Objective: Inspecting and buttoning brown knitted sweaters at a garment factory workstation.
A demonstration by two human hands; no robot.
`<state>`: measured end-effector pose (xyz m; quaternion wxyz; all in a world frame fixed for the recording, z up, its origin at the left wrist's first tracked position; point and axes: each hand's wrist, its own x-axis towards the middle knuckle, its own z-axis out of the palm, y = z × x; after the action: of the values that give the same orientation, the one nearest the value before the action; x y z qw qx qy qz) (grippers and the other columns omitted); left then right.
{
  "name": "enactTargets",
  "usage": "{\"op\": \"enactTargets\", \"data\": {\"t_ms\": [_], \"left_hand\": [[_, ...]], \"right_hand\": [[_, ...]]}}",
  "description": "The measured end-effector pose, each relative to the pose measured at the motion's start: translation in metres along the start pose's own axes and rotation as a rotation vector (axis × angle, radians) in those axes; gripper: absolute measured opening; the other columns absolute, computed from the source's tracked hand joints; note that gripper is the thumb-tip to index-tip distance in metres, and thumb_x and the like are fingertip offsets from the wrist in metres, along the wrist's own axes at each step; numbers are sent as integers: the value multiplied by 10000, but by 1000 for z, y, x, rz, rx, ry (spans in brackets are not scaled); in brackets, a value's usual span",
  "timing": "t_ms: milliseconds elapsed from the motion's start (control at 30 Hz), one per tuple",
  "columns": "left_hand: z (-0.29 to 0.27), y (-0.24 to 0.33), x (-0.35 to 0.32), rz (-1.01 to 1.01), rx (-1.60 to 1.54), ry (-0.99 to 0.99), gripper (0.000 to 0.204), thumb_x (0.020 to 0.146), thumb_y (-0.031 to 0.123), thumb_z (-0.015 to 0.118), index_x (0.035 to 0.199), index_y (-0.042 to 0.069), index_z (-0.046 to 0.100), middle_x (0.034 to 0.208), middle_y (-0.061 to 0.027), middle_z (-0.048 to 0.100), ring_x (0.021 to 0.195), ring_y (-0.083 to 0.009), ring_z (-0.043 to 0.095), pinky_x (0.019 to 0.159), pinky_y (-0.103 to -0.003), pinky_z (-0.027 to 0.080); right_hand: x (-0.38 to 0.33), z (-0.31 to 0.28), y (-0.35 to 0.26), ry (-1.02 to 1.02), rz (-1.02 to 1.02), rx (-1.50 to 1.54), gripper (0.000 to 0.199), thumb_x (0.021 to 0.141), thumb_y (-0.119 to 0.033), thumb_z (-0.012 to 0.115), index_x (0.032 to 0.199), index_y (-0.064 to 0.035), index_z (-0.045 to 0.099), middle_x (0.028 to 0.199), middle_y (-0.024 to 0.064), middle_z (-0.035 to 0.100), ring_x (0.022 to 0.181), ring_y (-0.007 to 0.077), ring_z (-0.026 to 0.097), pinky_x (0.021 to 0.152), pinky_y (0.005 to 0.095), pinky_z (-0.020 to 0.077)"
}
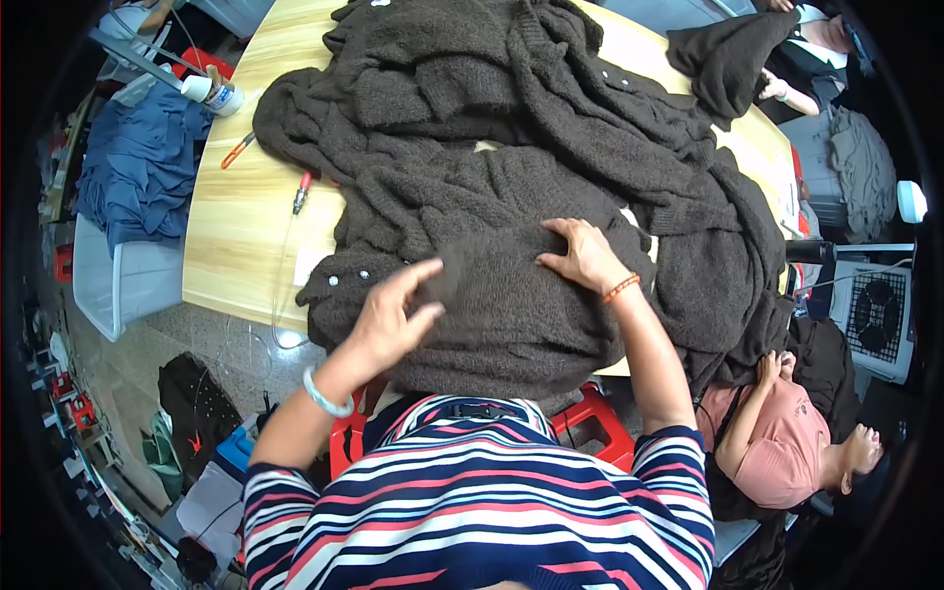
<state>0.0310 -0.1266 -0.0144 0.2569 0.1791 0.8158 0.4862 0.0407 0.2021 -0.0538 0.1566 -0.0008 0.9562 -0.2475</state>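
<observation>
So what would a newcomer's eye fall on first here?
Probably the big heap of dark brown knitwear across the pale table, with the left hand and right hand at its near part. Next, the striped shirt at the bottom, and the blue cloth piled in a bin at left.

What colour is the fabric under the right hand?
The fabric is dark brown, clearest in the head view.

A pale wood-grained table [226, 231] carried a broad heap of dark brown knit garments [442, 98], crumpled and overlapping, which covered its middle and reached the near edge. On the bare left part lay an orange-handled tool [236, 153] and, nearer the garments, a red-tipped tool [302, 193] with a thin pale cord [286, 251].
</observation>
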Motion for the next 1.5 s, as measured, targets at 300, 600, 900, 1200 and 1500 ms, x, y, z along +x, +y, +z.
{"op": "enactTargets", "data": {"t_ms": [300,600,900,1200,1500], "left_hand": [[-96,31,136,443,608,716,444,766,-59,590,1174,115,617,1058,-123,623,921,-348,632,785,-419,518],[-54,-17,85,405,387,514,296,686,-133,515,915,12,632,925,-128,627,959,-308,614,867,-382,482],[-28,-9,13,374,260,263,316,655,-135,540,913,27,621,1121,-119,686,1222,-353,553,1058,-448,398],[-31,-18,21,380,440,356,365,632,-151,501,935,14,623,1094,-135,680,1173,-348,582,1022,-432,439],[-25,-88,-57,-213,104,577,490,865,124,695,1309,0,528,1239,-144,603,1103,-222,583,919,-357,469]], "right_hand": [[37,-116,29,904,-71,23,258,764,51,630,990,-60,686,916,91,686,860,197,662,772,303,519],[-20,-68,50,555,-211,14,431,680,86,592,1071,-76,670,1004,115,685,963,282,679,848,331,532],[-68,-61,46,332,-167,41,457,627,8,630,1054,-143,688,804,85,592,746,316,641,656,374,532],[-72,-62,49,232,-160,-88,481,621,-56,728,1088,-158,670,856,64,576,763,281,629,668,369,525],[-120,-49,7,325,-360,82,246,778,-100,753,1013,-68,686,865,78,664,714,238,621,651,347,485]]}}
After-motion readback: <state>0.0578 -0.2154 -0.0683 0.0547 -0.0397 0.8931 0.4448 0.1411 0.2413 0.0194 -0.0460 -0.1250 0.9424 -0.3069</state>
